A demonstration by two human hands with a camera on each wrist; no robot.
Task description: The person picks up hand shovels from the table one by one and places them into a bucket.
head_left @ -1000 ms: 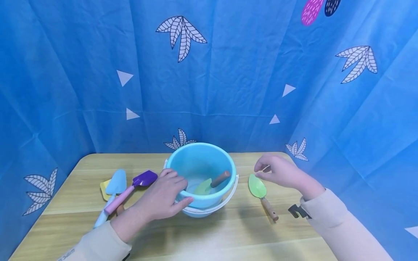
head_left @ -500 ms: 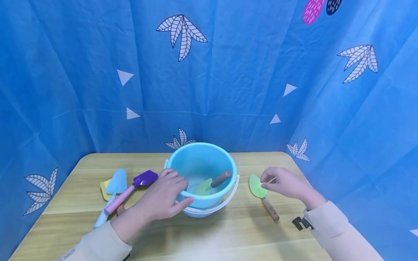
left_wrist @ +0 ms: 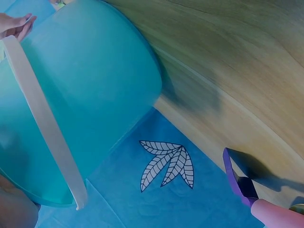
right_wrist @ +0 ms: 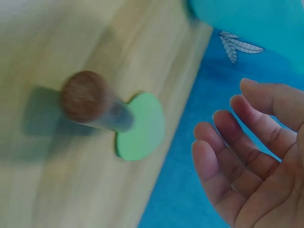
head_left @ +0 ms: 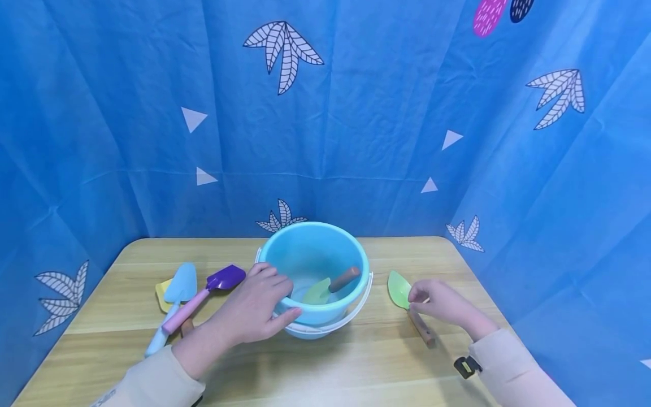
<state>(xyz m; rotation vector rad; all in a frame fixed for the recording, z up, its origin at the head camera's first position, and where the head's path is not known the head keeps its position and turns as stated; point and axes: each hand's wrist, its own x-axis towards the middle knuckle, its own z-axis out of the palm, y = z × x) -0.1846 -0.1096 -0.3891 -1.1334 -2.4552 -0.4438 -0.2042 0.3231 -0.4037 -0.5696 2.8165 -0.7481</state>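
My left hand (head_left: 259, 305) grips the near left rim of a light blue bucket (head_left: 320, 314), fingers over the edge and thumb along the outside. In the bucket lies a green trowel with a brown handle (head_left: 343, 279). A second green trowel (head_left: 399, 289) with a wooden handle (head_left: 421, 328) rests on the table to the bucket's right. Just above where its blade meets the handle hovers my right hand (head_left: 442, 305). In the right wrist view that hand's fingers (right_wrist: 228, 128) are loosely curved with nothing in them, apart from the wooden handle (right_wrist: 85, 97).
Left of the bucket, a purple shovel with a pink handle (head_left: 185, 312), a light blue trowel (head_left: 182, 282) and a yellow tool (head_left: 163, 294) lie partly overlapping on the wooden table (head_left: 325, 379). The bucket's white handle (head_left: 351, 316) hangs down its front. A blue patterned cloth (head_left: 325, 130) stands behind.
My right hand has come down and toward me, from beyond the green trowel's blade tip to over its handle end of the blade. The left hand and bucket have not moved.
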